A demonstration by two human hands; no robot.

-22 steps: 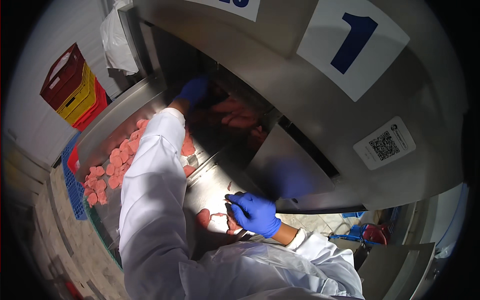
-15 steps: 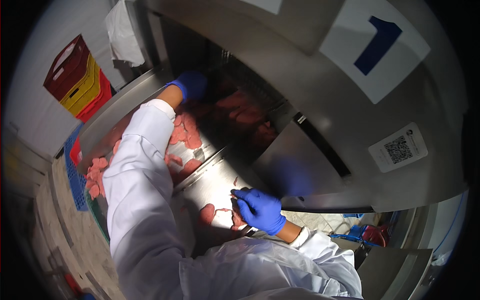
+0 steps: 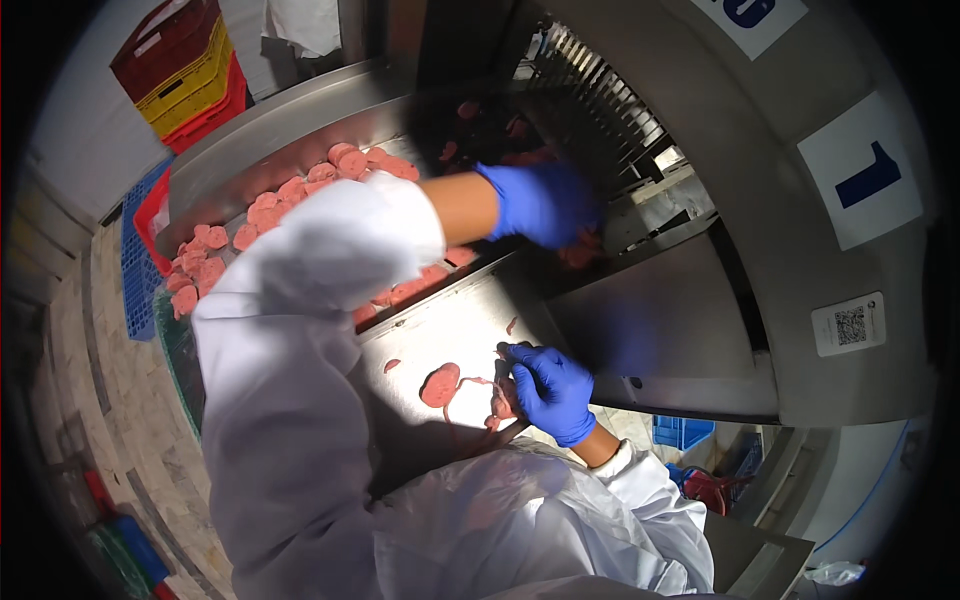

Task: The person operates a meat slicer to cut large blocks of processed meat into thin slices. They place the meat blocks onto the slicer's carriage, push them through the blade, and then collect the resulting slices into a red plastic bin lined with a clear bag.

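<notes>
Stainless steel fills the view: a big machine housing point(image 3: 700, 130) curves over a sloped steel table point(image 3: 440, 330), with stacked red and yellow crates point(image 3: 185, 70) off in the far left corner and a blue crate point(image 3: 135, 260) on the floor below them. Pink meat slices point(image 3: 290, 195) lie in a long band running from the lower left up toward the machine's dark mouth, and that is where the left hand point(image 3: 540, 205), blue-gloved, reaches in, fingers curled down over the slices point(image 3: 578, 250) at the opening; whether it has a firm grip on one I cannot tell, the glove is blurred. Right hand point(image 3: 552, 388), also gloved, sits low and close to the body, fingers bent and resting on a small cluster of meat scraps point(image 3: 500, 400) on the table, pinning rather than lifting them. Just to its left lies a single round slice point(image 3: 440, 384), apart from the hand, nearer the right hand than the left by a good way.
</notes>
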